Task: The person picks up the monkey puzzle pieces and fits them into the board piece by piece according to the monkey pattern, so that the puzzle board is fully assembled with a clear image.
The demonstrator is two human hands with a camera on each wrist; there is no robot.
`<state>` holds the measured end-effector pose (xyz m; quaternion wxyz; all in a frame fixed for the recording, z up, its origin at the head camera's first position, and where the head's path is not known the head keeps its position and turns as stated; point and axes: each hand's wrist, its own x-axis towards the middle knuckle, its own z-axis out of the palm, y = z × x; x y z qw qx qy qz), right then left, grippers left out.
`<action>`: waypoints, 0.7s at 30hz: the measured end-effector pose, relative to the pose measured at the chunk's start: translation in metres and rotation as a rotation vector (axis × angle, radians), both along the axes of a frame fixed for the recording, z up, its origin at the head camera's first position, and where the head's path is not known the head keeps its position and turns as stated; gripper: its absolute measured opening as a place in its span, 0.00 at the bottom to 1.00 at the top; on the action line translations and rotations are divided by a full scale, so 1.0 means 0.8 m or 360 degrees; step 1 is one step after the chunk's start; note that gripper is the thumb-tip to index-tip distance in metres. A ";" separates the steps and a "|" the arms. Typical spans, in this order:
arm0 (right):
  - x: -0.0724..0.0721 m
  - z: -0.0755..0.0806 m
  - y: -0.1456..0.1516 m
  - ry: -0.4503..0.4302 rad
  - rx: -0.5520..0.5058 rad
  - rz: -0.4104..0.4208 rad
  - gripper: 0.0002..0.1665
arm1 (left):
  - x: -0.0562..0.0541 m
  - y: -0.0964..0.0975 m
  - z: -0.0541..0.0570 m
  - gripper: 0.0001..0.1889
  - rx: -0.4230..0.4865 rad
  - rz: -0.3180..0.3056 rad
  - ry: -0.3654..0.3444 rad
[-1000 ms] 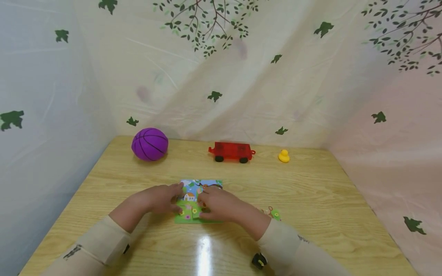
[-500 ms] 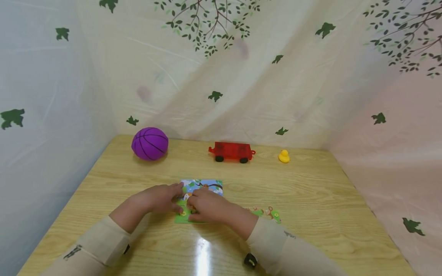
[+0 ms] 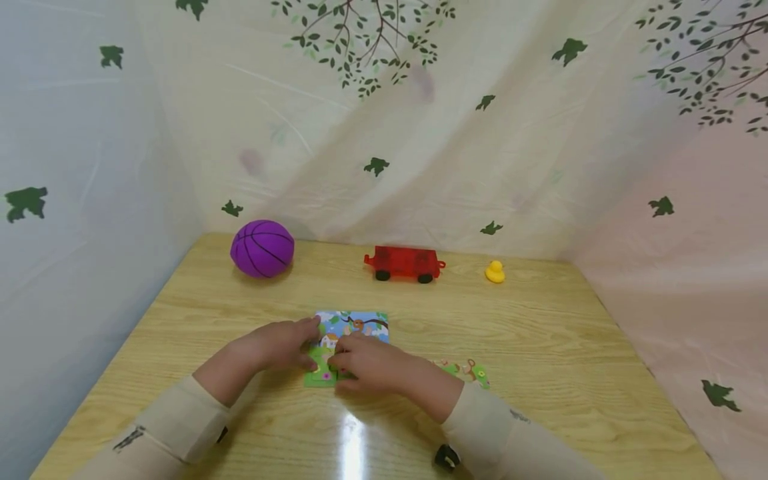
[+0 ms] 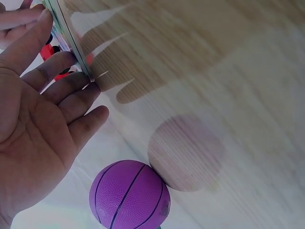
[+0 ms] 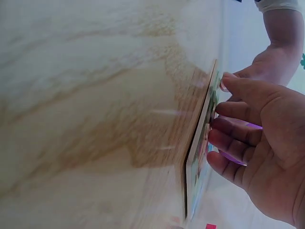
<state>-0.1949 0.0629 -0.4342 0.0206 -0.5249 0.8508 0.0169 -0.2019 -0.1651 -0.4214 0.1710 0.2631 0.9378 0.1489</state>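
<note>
A flat picture puzzle (image 3: pixel 371 321) lies on the wooden table, printed with blue sky, a branch, a small house and green grass with flowers. My left hand (image 3: pixel 279 345) is at its left side, fingers fairly straight; in the left wrist view the fingertips (image 4: pixel 90 86) meet the board's edge. Over the lower right part is my right hand (image 3: pixel 379 363), hiding much of the grass area. The right wrist view shows its gently bent fingers (image 5: pixel 228 131) touching the puzzle's face, with the thumb near the far end. No piece shows between them.
Several green and brown puzzle pieces (image 3: pixel 478 373) lie right of the board, partly behind the right forearm. Along the back stand a purple basketball (image 3: pixel 262 249), a red toy wagon (image 3: pixel 405 263) and a yellow rubber duck (image 3: pixel 495 272). A leaf-printed cloth (image 3: pixel 432 187) surrounds the table.
My right hand has slid left across the lower part of the puzzle, then slightly back to the right. My left hand stays at the left edge.
</note>
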 end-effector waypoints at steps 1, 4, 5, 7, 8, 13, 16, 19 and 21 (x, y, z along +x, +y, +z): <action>0.001 0.001 0.002 0.0000 0.0011 0.0005 0.29 | 0.000 0.001 0.000 0.22 -0.0005 -0.0001 0.0005; 0.004 0.002 0.006 0.0046 0.0035 0.0036 0.30 | 0.000 0.002 0.000 0.21 -0.0016 -0.0006 0.0033; 0.005 0.002 0.007 0.0068 0.0040 0.0044 0.30 | 0.000 0.003 -0.001 0.21 -0.0015 -0.0009 0.0046; 0.005 0.001 0.007 0.0110 0.0051 0.0056 0.30 | 0.000 0.004 -0.001 0.20 -0.0016 -0.0013 0.0070; 0.006 0.000 0.007 0.0125 0.0058 0.0055 0.30 | 0.000 0.005 -0.001 0.19 -0.0017 -0.0016 0.0083; 0.007 -0.001 0.007 0.0150 0.0095 0.0044 0.31 | 0.000 0.007 -0.001 0.19 -0.0017 -0.0010 0.0099; 0.007 -0.001 0.007 0.0144 0.0102 0.0041 0.31 | 0.000 0.007 -0.001 0.19 -0.0017 -0.0001 0.0092; 0.008 0.001 0.008 0.0134 0.0085 0.0049 0.31 | 0.001 0.007 -0.001 0.19 -0.0029 0.0006 0.0081; 0.009 0.002 0.010 0.0122 0.0061 0.0059 0.29 | 0.002 0.006 -0.002 0.21 -0.0032 0.0008 0.0074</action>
